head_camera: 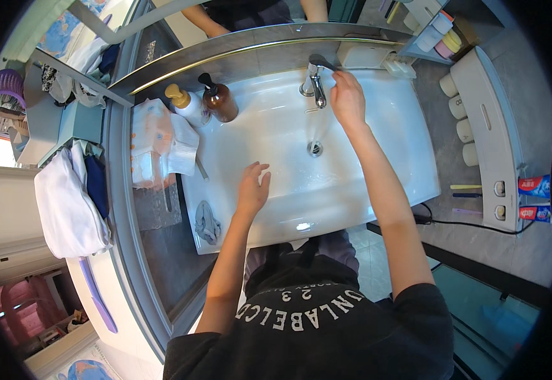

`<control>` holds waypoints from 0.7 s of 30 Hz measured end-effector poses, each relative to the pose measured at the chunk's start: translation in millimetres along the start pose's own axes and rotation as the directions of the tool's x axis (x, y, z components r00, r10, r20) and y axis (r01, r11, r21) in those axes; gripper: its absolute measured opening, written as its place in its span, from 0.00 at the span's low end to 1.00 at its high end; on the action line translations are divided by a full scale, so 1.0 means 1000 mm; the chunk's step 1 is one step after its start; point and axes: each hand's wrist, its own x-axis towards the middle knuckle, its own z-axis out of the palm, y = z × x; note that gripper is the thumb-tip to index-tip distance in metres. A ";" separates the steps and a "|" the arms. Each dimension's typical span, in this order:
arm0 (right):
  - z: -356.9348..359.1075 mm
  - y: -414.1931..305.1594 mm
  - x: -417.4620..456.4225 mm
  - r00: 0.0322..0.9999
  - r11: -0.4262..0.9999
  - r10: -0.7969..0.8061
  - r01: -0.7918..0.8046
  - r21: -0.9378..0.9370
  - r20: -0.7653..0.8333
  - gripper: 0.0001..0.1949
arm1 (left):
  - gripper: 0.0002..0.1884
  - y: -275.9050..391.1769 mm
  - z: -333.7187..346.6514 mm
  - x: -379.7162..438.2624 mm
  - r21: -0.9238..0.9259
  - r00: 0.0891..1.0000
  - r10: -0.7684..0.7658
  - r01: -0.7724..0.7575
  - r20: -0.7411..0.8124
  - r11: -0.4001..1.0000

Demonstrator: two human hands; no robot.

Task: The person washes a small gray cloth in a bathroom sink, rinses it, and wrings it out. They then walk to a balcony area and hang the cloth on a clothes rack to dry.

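Observation:
A white ceramic washbasin [280,190] lies before me, with a chrome single-lever faucet [315,80] at its back edge. My right hand [348,97] has its fingertips at the faucet's lever, and water runs from the spout down to the drain [315,148]. Over the basin's left part hangs my left hand [254,185], empty, its fingers apart and slightly bent. A grey cloth [207,222] lies crumpled on the basin's front left corner. At the back left stand a brown pump bottle [221,103] and a white pump bottle with a yellow pump [191,107].
Left of the basin lies a pack of tissues [150,137] with one sheet hanging out. A mirror spans the back wall. To the right, a white wall rack [487,114] carries cups, toothbrushes and toothpaste tubes [534,186]. A black cable [475,228] runs below it.

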 end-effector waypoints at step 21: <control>-0.023 0.074 -0.209 0.755 0.905 0.257 -0.406 0.123 0.604 0.09 | 0.16 0.030 0.135 -0.043 0.052 0.995 -0.055 0.050 0.079 0.997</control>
